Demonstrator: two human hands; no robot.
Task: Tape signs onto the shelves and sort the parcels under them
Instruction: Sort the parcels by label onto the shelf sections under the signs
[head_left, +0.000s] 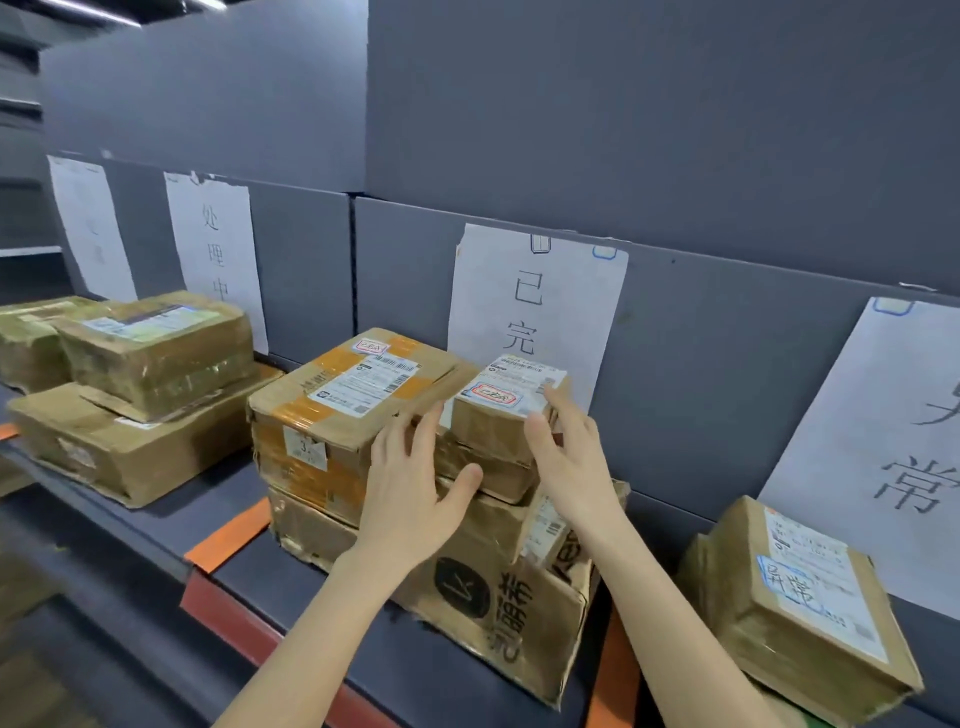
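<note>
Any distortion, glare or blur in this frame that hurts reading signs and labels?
Head view: wide-angle distortion bows the shelf and slants the right sign; tape on the left parcel shows sheen; the far-left sign is unreadably faint; print on the small parcel label is soft.

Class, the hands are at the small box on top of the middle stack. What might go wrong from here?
1. The small box sits highest on a stack whose bottom box is dented and torn; when the left hand and right hand let go, it may slide off.
2. The stack hides the lower part of the sign, and tape shows only at its top; a nudge might tear it loose.
</note>
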